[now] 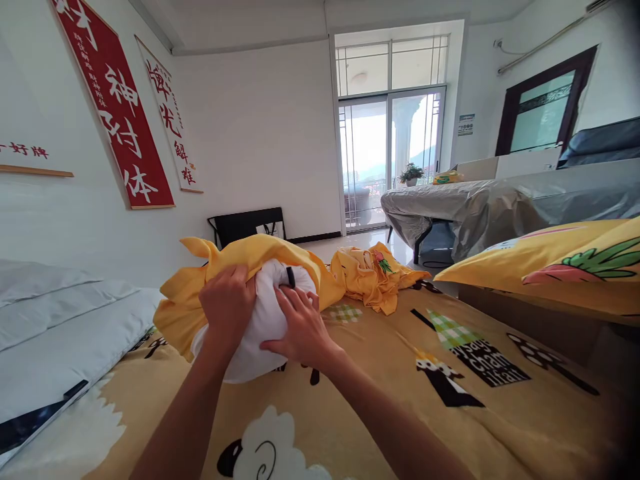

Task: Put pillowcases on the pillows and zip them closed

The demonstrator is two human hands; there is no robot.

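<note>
A white pillow (253, 360) lies on the printed bedspread in front of me, partly inside a yellow pillowcase (270, 245). The case's open edge is bunched back around the pillow's top and left side. My left hand (227, 303) is closed on the yellow fabric at that edge, against the pillow. With its fingers curled into the white cloth, my right hand (303, 327) grips the pillow's near face, thumb apart on the left. A small black tab (291, 276) shows on the white cloth just above the right fingers. The pillow's far end is hidden by the case.
Crumpled yellow cloth (367, 270) lies beyond, on the brown bedspread (380, 393). White pillows (75, 313) are piled at the left. A yellow pillow with a carrot print (565, 260) rests on a cardboard box (540, 327) at the right. Behind stands a plastic-covered table (450, 200).
</note>
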